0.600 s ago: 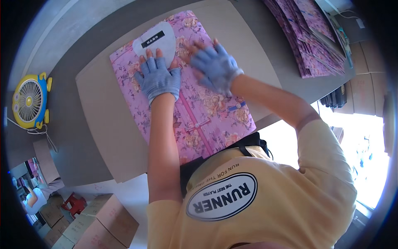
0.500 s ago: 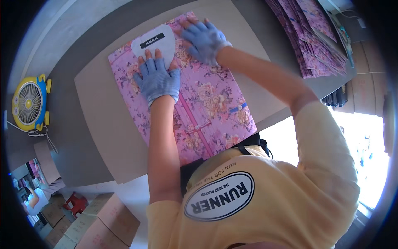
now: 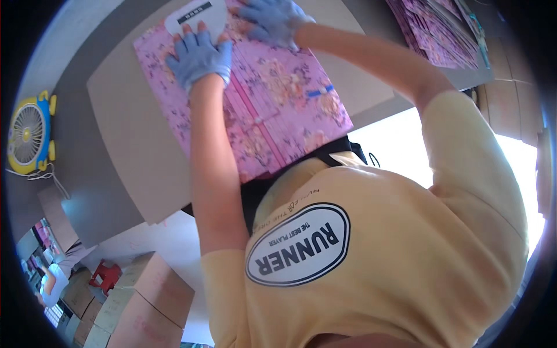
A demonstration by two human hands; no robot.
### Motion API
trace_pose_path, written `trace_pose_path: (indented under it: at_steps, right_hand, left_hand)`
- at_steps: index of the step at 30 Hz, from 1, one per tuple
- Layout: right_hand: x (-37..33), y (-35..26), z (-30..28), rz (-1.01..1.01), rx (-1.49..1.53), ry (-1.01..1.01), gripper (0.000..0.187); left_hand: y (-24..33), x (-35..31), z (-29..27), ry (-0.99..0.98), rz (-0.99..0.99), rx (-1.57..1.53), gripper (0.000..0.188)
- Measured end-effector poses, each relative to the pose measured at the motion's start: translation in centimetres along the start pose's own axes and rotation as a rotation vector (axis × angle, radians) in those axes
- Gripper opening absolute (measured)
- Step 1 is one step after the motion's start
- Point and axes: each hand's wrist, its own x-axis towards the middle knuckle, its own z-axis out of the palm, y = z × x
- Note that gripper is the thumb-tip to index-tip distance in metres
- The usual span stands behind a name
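A pink and purple floral folded garment [image 3: 290, 93], flat and rectangular, lies on a tan board [image 3: 130, 136] in front of me. Down its middle runs a bright pink strip, and a small blue tab crosses its right side. At its far end sits a white rounded card [image 3: 214, 17] with a dark label. My left hand [image 3: 201, 58], in a blue-grey fingerless glove, rests flat on the garment with its fingertips at the card's near edge. My right hand [image 3: 272, 22], gloved alike, lies spread over the far right corner. Both hands hold nothing.
Several similar floral pieces [image 3: 438, 35] are stacked at the far right of the grey table [image 3: 87, 197]. A yellow and blue fan [image 3: 29, 134] stands at the left. Cardboard boxes [image 3: 148, 307] and a red stool [image 3: 105, 276] are at lower left, where another person [image 3: 53, 284] appears.
The whole view has shifted, so the table things sit higher in it. My right hand has slid slightly toward the card; my left hand stays flat by the card.
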Motion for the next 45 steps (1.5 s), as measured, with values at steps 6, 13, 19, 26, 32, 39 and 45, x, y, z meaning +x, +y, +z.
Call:
trace_pose_path:
  at_steps: [6, 13, 19, 26, 32, 39, 45]
  right_hand:
    - [-17.3, -9.4, -8.4, 0.029, 0.125, -0.157, 0.056]
    - [-26.5, -14.2, -9.6, 0.457, 0.695, -0.004, 0.048]
    - [-28.7, -14.2, -8.1, 1.254, 2.025, -0.232, 0.076]
    - [-23.2, -15.5, -8.6, 1.15, 1.703, 0.2, 0.041]
    - [-27.9, 4.5, -17.7, 0.48, -0.335, 0.543, 0.015]
    - [-33.5, 31.4, -17.1, 1.289, 0.474, 0.717, 0.014]
    - [-31.6, 27.5, -8.5, 1.075, 0.981, 1.452, 0.022]
  left_hand:
    - [0.9, -0.3, -2.0, -0.103, -0.093, -0.108, 0.069]
    - [1.5, -0.9, -2.9, -0.123, -0.079, -0.137, 0.067]
    - [0.6, -3.0, -1.2, -0.063, -0.094, -0.009, 0.069]
    - [-0.7, -4.4, -1.5, -0.208, -0.008, -0.209, 0.064]
    - [-3.7, -5.7, -6.6, 0.323, 0.056, -0.717, 0.062]
    - [0.3, -8.6, -1.9, 0.054, 0.175, -0.039, 0.057]
    - [-0.8, -11.0, -3.5, 0.016, 0.249, -0.066, 0.055]
